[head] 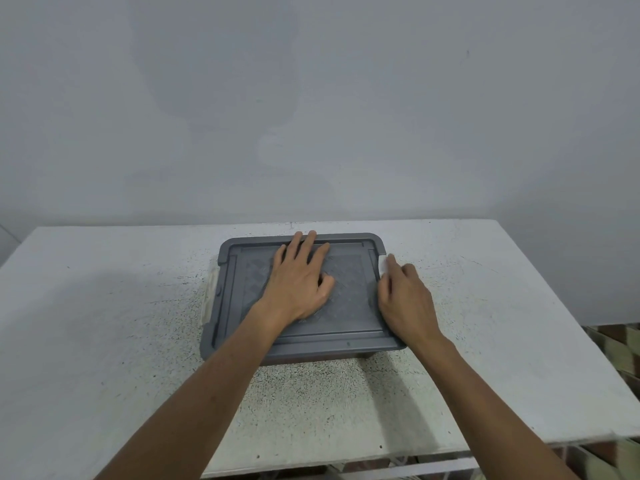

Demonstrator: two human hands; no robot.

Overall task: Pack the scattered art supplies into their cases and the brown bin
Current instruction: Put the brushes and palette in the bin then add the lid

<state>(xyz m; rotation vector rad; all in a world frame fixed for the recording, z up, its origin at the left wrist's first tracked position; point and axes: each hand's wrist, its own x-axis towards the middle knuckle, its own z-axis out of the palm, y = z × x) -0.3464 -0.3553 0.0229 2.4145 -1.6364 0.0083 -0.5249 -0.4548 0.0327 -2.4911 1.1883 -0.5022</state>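
Observation:
The bin (221, 299) stands at the middle of the table with a grey lid (349, 299) covering it, so its contents are hidden. My left hand (299, 282) lies flat on the lid's centre, fingers spread and straight toward the far edge. My right hand (403, 299) rests at the lid's right edge, over a white latch (383, 266) on that side. A second white latch (209, 299) shows on the left side. No loose art supplies are in sight.
The white speckled table (121, 323) runs to a grey wall at the back. Its front edge is close to me and its right edge drops off to a patterned floor (620, 358).

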